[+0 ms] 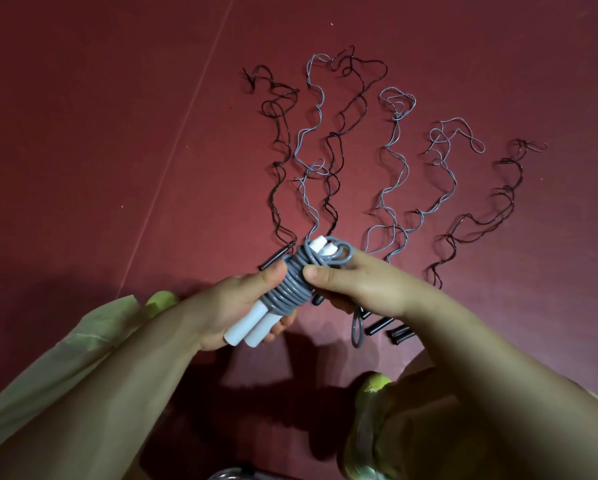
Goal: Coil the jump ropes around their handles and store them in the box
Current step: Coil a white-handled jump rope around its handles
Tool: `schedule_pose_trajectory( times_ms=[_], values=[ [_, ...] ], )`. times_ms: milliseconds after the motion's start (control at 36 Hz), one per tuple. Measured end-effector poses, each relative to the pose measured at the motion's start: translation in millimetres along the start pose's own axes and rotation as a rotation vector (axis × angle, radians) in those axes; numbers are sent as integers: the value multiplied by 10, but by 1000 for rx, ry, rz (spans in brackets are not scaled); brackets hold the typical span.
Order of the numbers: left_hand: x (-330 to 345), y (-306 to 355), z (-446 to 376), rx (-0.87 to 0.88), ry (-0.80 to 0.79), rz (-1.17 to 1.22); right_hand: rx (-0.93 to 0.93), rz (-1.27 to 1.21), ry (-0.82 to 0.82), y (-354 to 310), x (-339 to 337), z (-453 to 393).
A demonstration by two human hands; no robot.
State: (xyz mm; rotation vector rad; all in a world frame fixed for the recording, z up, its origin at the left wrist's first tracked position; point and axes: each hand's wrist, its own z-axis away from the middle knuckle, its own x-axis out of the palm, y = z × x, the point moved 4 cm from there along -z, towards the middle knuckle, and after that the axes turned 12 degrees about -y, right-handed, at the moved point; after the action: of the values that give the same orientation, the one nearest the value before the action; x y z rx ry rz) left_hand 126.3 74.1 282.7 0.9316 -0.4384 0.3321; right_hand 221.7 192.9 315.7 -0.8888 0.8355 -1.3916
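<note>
A grey jump rope (pixel 292 287) is coiled tightly around its two white handles (pixel 252 329), held side by side. My left hand (pixel 235 306) grips the lower part of the handles. My right hand (pixel 356 285) pinches the coil near the top with thumb and fingers, and a short grey loop (pixel 356 329) hangs below it. Several uncoiled ropes lie stretched on the floor beyond my hands, some black (pixel 280 157) and some grey (pixel 394 174). Black handles (pixel 382 325) rest under my right hand. No box is in view.
The floor is a dark red mat (pixel 117 133) with a pale seam (pixel 183 140) running diagonally at the left. My yellow-green shoes (pixel 370 386) show at the bottom. A shiny curved object (pixel 231 474) peeks in at the bottom edge.
</note>
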Motion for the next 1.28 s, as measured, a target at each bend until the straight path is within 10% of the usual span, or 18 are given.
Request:
schedule_pose_trajectory(
  times_ms=[361,917,1278],
  values=[
    [-49,70,-40,96,232,-81,162,183,289,93,-142,-17],
    [-182,90,-9,195,328,-13,227,-2,220,139,-150,-52],
    [-242,125,-29,344,346,186,126,621,391,-22,-128,10]
  ],
)
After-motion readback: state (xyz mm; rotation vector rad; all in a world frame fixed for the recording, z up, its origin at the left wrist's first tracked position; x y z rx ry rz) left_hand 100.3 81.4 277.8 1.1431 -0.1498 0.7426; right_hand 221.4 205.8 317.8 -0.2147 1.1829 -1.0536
